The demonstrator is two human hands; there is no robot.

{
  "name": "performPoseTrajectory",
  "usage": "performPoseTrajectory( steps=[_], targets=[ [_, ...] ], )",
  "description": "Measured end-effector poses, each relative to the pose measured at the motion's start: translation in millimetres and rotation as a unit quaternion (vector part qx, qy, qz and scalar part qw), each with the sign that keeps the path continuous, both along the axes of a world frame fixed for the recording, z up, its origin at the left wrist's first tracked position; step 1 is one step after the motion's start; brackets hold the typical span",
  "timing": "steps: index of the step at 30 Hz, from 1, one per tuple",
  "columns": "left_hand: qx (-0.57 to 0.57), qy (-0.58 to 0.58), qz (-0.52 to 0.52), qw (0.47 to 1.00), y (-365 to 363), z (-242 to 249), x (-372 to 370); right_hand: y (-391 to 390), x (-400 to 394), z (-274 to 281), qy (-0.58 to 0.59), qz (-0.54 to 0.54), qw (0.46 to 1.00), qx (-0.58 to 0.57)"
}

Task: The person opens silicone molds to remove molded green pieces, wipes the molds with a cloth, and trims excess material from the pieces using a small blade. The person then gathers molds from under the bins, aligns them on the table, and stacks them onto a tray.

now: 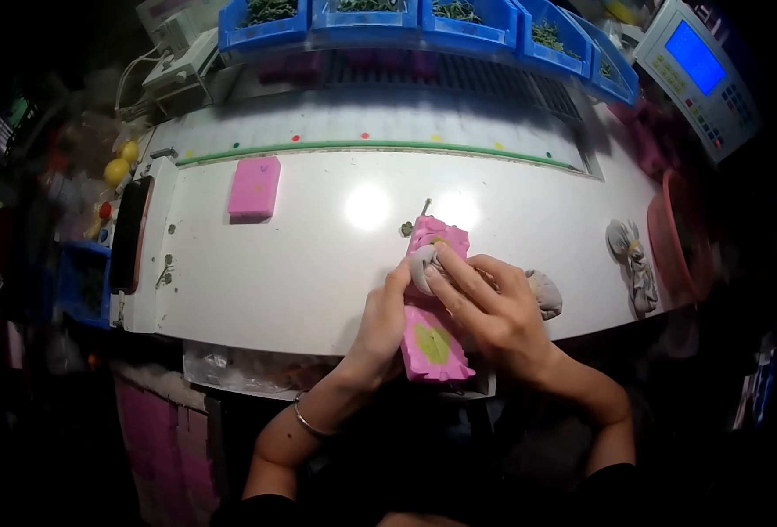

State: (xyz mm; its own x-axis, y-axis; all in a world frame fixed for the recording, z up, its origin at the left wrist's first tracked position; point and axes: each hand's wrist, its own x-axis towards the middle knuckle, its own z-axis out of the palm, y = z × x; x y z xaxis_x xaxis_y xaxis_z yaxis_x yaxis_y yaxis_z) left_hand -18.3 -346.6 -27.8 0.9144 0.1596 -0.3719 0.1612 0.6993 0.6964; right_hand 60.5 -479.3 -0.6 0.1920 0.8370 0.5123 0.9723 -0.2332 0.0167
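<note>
A pink mould lies in two parts near the table's front edge: the near half (415,364) carries a yellow-green patch, and the far half (456,235) is partly under my hands. My left hand (381,325) is closed against the left side of the mould, its thumb beside a small grey cloth bundle (419,263). From the right, my right hand (498,312) presses its fingers onto that bundle, over the far half. A second grey cloth bundle (546,294) sits just behind my right hand. Small dark green bits (407,229) and a stem (426,206) lie beyond the mould.
A closed pink block (255,189) rests at the table's left. Blue bins (366,19) of green material line the back. On the right are a tied grey cloth (639,268), a red basin (669,237) and a blue-screened device (700,75); a phone (131,233) lies left.
</note>
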Motion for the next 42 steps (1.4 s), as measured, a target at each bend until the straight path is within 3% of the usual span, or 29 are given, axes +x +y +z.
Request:
performPoseTrajectory(
  steps=[2, 6, 8, 9, 16, 18, 20, 24, 25, 26, 28, 30, 33, 34, 36, 37, 39, 42],
  targets=[
    [-0.007, 0.000, -0.010, 1.000, 1, -6, -2, -3, 1, 6, 0.100, 0.016, 0.995, 0.023],
    [-0.056, 0.000, -0.033, 0.998, 9, 10, -6, -10, -1, -2, 0.061, -0.005, 0.996, 0.066],
    [0.063, 0.005, -0.053, 0.997, 4, 11, -5, -14, -2, -14, -0.004, -0.006, 1.000, 0.016],
    [0.048, 0.022, -0.049, 0.997, 3, 10, -4, -18, 0, -12, 0.088, 0.002, 0.996, 0.017],
    [0.047, -0.034, -0.058, 0.997, 8, 2, -2, -40, 20, -16, 0.134, -0.108, 0.985, 0.019],
    [0.157, -0.042, -0.106, 0.981, -2, 0, 0, -33, 16, -5, 0.170, -0.103, 0.979, 0.042],
    [0.138, -0.037, -0.113, 0.983, -6, 1, 0, -23, 16, 3, 0.374, -0.058, 0.913, 0.153],
    [0.024, -0.010, -0.079, 0.996, 3, 0, -1, -23, 30, 4, 0.508, -0.051, 0.843, 0.169],
    [-0.022, -0.019, -0.071, 0.997, 6, -2, -2, -25, 32, 4, 0.439, -0.058, 0.889, 0.119],
    [-0.021, -0.019, -0.070, 0.997, 9, -2, -4, -28, 34, 0, 0.439, -0.056, 0.889, 0.119],
    [-0.025, -0.055, -0.038, 0.997, 15, -1, -8, -37, 32, -12, 0.241, -0.033, 0.968, -0.060],
    [-0.037, -0.051, -0.020, 0.998, 18, -2, -8, -44, 27, -13, 0.258, -0.055, 0.962, -0.070],
    [-0.024, -0.048, 0.010, 0.999, 21, 0, -9, -60, 34, -13, 0.317, -0.070, 0.944, 0.066],
    [-0.022, -0.049, 0.009, 0.999, 20, -1, -10, -62, 34, -6, 0.381, -0.105, 0.913, 0.099],
    [-0.007, -0.039, -0.012, 0.999, 19, -2, -11, -65, 36, 5, 0.396, -0.212, 0.891, 0.062],
    [-0.006, -0.040, -0.012, 0.999, 18, -2, -11, -69, 42, -1, 0.396, -0.211, 0.891, 0.063],
    [0.024, -0.026, -0.035, 0.999, 13, -1, -9, -75, 53, -16, 0.245, -0.218, 0.943, -0.064],
    [0.043, -0.040, -0.065, 0.996, 6, 0, -7, -60, 44, -10, 0.170, -0.158, 0.972, 0.033]
  ],
)
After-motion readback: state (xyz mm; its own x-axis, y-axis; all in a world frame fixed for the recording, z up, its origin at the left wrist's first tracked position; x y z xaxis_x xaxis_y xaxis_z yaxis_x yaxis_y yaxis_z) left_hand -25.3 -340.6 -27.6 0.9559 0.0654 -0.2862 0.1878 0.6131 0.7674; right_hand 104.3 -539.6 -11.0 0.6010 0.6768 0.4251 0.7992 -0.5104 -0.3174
